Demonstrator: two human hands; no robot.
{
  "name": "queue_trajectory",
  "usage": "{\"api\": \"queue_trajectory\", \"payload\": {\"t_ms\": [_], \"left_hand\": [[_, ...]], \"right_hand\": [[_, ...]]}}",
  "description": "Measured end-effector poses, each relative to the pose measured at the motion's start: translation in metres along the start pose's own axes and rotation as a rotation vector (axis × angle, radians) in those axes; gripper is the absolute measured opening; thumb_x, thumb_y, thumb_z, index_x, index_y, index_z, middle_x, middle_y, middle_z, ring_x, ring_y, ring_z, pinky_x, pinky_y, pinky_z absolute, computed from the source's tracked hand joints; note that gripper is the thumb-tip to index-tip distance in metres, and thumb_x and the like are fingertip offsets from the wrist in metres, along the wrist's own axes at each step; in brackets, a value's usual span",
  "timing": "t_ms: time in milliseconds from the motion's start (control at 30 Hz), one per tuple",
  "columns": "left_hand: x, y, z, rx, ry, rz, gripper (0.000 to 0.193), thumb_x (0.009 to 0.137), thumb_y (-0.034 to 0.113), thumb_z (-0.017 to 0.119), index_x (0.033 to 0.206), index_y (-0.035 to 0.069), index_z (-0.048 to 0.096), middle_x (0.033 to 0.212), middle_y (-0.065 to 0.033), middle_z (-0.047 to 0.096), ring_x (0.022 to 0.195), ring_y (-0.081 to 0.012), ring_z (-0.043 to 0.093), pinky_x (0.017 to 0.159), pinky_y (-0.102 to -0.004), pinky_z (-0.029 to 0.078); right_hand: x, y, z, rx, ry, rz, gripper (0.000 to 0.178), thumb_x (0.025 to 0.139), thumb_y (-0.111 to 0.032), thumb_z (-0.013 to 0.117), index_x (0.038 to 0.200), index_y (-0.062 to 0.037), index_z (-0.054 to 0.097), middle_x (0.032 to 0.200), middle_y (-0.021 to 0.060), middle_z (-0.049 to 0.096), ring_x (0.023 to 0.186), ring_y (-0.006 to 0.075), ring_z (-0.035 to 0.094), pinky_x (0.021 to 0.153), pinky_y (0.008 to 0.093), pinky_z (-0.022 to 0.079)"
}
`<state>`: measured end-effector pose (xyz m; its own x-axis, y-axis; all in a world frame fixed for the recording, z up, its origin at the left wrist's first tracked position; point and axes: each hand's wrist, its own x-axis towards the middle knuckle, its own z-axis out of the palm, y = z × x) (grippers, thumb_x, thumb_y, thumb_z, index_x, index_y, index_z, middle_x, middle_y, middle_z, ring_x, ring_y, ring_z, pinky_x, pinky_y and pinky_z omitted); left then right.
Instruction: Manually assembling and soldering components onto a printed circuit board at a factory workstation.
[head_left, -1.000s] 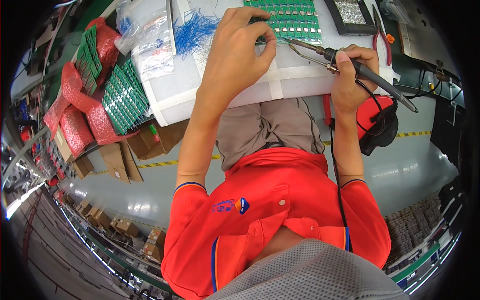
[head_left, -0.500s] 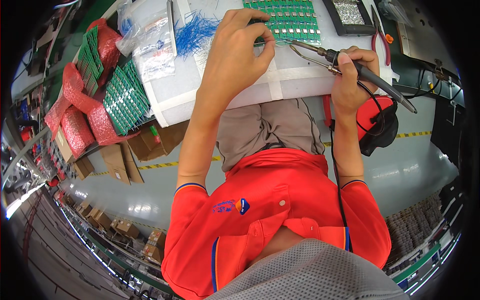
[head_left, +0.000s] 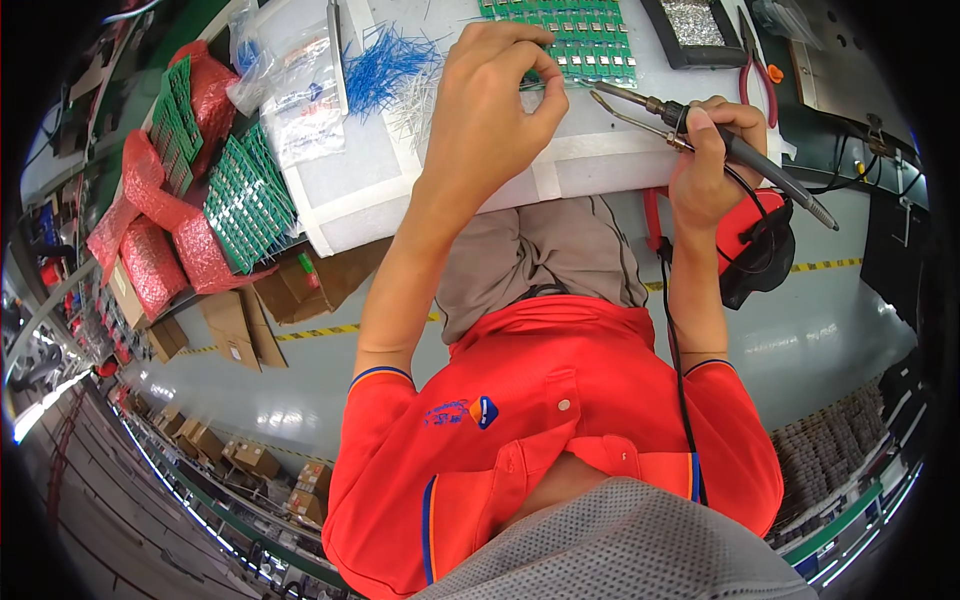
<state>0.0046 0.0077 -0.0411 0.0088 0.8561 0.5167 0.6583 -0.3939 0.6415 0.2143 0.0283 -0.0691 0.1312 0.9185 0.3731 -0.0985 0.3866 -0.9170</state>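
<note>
My right hand (head_left: 712, 165) is closed around a soldering iron (head_left: 775, 178) with a thin metal feed tube beside its shaft. Its tips point left, a little off the near edge of a green circuit board panel (head_left: 600, 45) with rows of small silver parts. At that panel's left side, my left hand (head_left: 495, 105) has thumb and forefinger bent together in a pinch; whatever lies between them is hidden. Left of this hand lie a loose heap of blue wires (head_left: 385, 72) and some white wires (head_left: 418, 112).
A black-framed tray of silvery shavings (head_left: 695, 30) sits at back right, beside red-handled pliers (head_left: 770, 95). Tweezers (head_left: 336, 50) and clear plastic bags (head_left: 305, 95) lie left. Beyond the white work surface (head_left: 440, 205) are more green panels (head_left: 250, 205) and red bubble wrap (head_left: 150, 265).
My left hand has shifted slightly right and nearer to me. The soldering iron's tips have drawn back to the right, away from the left fingers and the board's edge.
</note>
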Motion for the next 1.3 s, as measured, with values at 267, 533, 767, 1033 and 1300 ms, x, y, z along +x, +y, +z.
{"api": "queue_trajectory", "payload": {"t_ms": [267,533,767,1033,1300], "left_hand": [[0.009,0.017,-0.004,-0.081,-0.099,-0.186,0.007,0.076,-0.004,0.068,0.078,-0.005,0.061,0.106,-0.0205,0.065,0.097,-0.0337,0.061,0.077,-0.0354,0.056],[0.009,0.017,-0.004,-0.05,-0.076,-0.125,0.008,0.076,-0.005,0.068,0.078,-0.005,0.06,0.102,-0.0205,0.066,0.092,-0.0329,0.063,0.072,-0.0341,0.057],[0.0,0.001,0.004,0.036,0.024,-0.002,0.007,0.072,0.002,0.072,0.073,0.0,0.065,0.1,-0.0117,0.071,0.096,-0.0309,0.062,0.084,-0.0395,0.051],[-0.002,-0.001,0.004,0.047,0.017,0.021,0.008,0.071,0.002,0.072,0.073,0.0,0.064,0.1,-0.0111,0.071,0.096,-0.0304,0.062,0.084,-0.0403,0.051],[-0.002,-0.003,0.005,0.048,0.011,0.021,0.008,0.071,0.002,0.072,0.073,0.001,0.064,0.099,-0.0106,0.071,0.096,-0.0301,0.062,0.083,-0.04,0.051]], "right_hand": [[0.0,-0.002,0.001,-0.014,-0.026,0.017,0.012,0.085,0.005,0.062,0.087,-0.0008,0.052,0.075,0.0066,0.055,0.067,0.0105,0.049,0.062,0.0232,0.041],[-0.001,-0.004,0.003,-0.066,-0.07,0.021,0.012,0.086,0.003,0.064,0.088,-0.0007,0.052,0.075,0.0058,0.057,0.066,0.0086,0.048,0.062,0.0224,0.04],[-0.001,-0.001,0.0,-0.048,-0.092,-0.02,0.012,0.087,0.003,0.062,0.088,-0.0009,0.051,0.074,0.0067,0.056,0.067,0.0098,0.048,0.062,0.023,0.04],[0.0,-0.002,-0.003,-0.017,-0.034,-0.016,0.013,0.086,0.004,0.062,0.089,-0.0006,0.051,0.074,0.007,0.055,0.066,0.011,0.048,0.064,0.0239,0.042],[0.0,0.0,-0.004,-0.069,-0.132,-0.011,0.014,0.087,0.003,0.063,0.09,-0.0014,0.05,0.073,0.0063,0.055,0.067,0.0104,0.049,0.063,0.024,0.041]]}}
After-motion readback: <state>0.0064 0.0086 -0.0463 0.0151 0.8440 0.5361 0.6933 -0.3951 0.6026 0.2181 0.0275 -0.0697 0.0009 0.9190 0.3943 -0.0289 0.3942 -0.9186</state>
